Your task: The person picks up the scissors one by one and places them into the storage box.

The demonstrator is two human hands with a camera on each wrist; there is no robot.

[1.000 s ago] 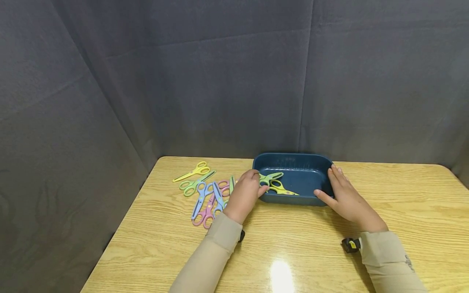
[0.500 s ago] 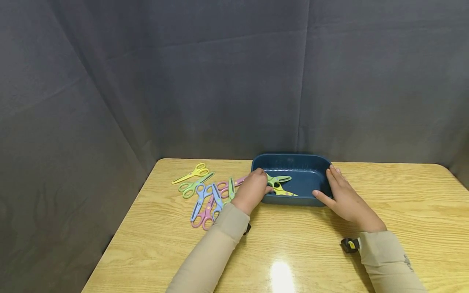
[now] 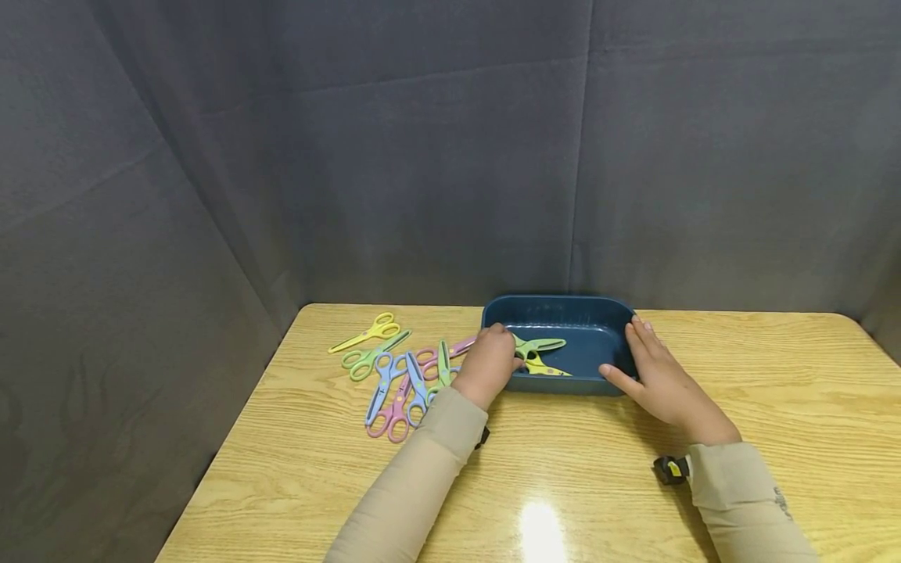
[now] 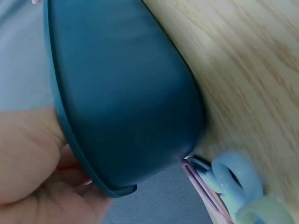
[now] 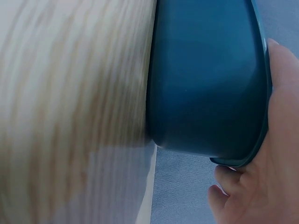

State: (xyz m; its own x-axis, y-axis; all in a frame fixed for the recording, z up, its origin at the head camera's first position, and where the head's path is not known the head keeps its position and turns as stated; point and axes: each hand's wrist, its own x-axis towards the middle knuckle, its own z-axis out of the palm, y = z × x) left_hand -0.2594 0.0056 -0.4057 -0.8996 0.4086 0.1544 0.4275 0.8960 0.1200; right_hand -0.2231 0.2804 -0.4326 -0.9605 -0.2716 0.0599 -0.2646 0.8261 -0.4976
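A dark blue tray stands on the wooden table. My left hand reaches over its left end and pinches the handles of green scissors, whose blades point right inside the tray. Yellow scissors lie on the tray floor under them. My right hand rests with straight fingers against the tray's right end, thumb along the front wall. The left wrist view shows the tray's outer wall and my left hand at its rim. In the right wrist view my right hand lies on the tray.
Several scissors, blue, pink and green, lie in a loose pile left of the tray, with a yellow pair farther left. A pink blade and a blue handle lie close to the tray's corner. Grey curtains enclose the table.
My left hand has moved right with the green scissors, carrying them farther over the tray. The right hand has stayed at the tray's right end.
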